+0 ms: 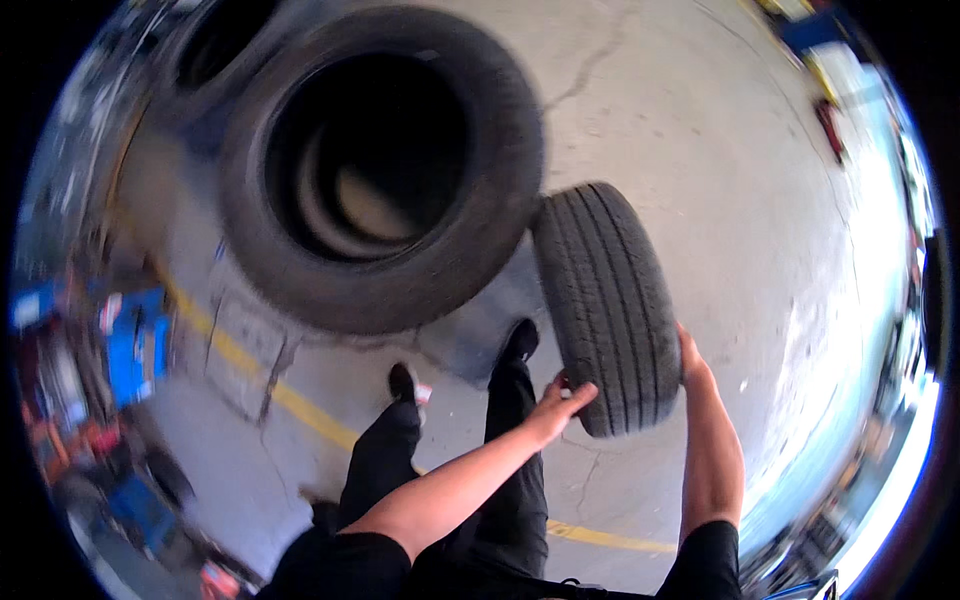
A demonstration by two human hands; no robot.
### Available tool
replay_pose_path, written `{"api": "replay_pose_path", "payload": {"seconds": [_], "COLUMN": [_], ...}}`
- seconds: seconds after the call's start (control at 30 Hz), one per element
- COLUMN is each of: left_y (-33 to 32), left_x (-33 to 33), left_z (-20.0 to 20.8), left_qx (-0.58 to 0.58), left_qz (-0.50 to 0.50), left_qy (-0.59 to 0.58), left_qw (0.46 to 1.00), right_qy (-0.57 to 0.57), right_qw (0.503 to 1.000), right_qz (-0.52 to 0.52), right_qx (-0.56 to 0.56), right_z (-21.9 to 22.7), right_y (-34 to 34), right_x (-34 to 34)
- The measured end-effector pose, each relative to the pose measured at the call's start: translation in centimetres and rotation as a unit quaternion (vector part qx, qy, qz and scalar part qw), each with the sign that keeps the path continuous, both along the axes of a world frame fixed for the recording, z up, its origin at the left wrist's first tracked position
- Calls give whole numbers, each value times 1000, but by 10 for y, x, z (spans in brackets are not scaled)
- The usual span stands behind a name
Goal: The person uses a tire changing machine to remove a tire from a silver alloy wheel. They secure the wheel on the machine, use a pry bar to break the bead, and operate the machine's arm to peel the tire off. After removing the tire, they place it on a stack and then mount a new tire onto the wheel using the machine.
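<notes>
A black tyre (608, 310) with long grooves round its tread is held upright between my two hands. My left hand (558, 410) grips its near left edge, with the thumb laid over the tread. My right hand (690, 355) is pressed to the right sidewall; most of its fingers are hidden behind the tyre. The far end of this tyre meets or overlaps the edge of a large tyre (505, 165) lying flat on top of a stack. Through that tyre's hole, lower tyres show in shadow. Whether the held tyre touches the floor, I cannot tell.
Another tyre (175, 60) stands at the far left, partly cut off. Blue boxes (135, 345) and blurred clutter line the left side. A yellow line (300, 410) crosses the cracked concrete floor (690, 130). A red object (830, 130) lies far right. My feet are below the stack.
</notes>
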State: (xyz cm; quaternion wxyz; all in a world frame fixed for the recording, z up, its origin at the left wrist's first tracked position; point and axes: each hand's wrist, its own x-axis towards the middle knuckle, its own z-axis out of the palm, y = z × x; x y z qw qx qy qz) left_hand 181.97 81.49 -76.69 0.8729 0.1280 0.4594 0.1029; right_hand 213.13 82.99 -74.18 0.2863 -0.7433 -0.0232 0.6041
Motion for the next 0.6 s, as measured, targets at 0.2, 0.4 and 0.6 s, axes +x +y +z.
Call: {"api": "replay_pose_path", "payload": {"seconds": [0.2,0.4,0.6], "left_y": [-82,-155,-198], "left_x": [-84,-161,-288], "left_z": [19,25,62], "left_qx": [21,-37,-214], "left_qz": [-27,79,436], "left_qy": [-54,-57,-33], "left_qw": [998,995,874], "right_qy": [124,181,203], "right_qw": [987,957,904], "right_qz": [93,176,333], "right_qx": [-30,-141,-178], "right_z": [15,-40,-1], "right_y": [-71,-55,2], "right_x": [-45,-145,-422]}}
